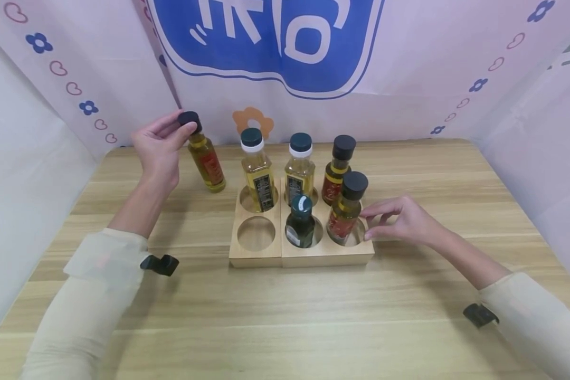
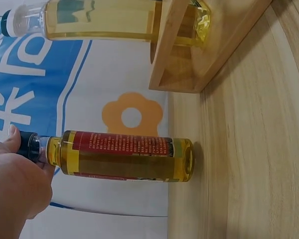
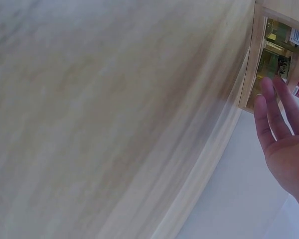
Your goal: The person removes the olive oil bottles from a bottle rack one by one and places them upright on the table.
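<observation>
My left hand (image 1: 159, 145) pinches the black cap of an oil bottle (image 1: 209, 163) with a red label, left of the wooden bottle rack (image 1: 328, 258). The bottle is slightly tilted in the head view, its base close to the tabletop; the left wrist view shows its label and yellow oil (image 2: 124, 157). My right hand (image 1: 406, 221) is at the rack's right end, fingers loosely bent and fingertips right at its edge. Beside them, a black-capped oil bottle (image 1: 344, 214) with a red label leans in the front-right hole. In the right wrist view, the fingers (image 3: 281, 107) overlap the rack's open side.
Two green-capped bottles of pale oil, left (image 1: 260, 174) and middle (image 1: 300, 169), stand in the back row beside another black-capped bottle (image 1: 338, 171). A small dark green bottle (image 1: 300, 224) sits front middle. A printed cloth (image 1: 385, 116) hangs behind the wooden table (image 1: 285, 327).
</observation>
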The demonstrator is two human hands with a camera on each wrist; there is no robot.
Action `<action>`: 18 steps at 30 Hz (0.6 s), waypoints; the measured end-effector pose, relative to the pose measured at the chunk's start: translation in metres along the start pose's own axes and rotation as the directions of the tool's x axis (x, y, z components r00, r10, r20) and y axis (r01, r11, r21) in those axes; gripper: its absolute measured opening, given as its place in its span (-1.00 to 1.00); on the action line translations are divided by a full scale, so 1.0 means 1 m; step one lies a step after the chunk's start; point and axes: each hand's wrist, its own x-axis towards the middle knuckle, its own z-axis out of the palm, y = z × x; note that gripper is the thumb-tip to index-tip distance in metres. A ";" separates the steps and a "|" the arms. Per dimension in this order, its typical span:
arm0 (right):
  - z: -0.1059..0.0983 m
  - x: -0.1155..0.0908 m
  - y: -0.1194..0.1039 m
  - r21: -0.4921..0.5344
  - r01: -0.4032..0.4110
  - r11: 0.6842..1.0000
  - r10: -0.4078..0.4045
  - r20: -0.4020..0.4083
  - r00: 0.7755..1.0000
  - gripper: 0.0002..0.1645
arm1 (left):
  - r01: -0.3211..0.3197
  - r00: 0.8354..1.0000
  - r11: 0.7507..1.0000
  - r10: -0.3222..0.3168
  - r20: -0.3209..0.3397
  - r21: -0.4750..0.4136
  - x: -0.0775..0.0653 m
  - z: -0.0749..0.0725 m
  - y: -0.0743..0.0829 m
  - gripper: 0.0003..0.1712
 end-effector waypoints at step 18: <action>0.000 0.000 -0.001 0.011 -0.006 1.000 0.006 0.006 1.000 -0.55 | 0.046 0.997 0.999 -0.046 -0.062 -0.002 0.016 -0.008 -0.001 -0.55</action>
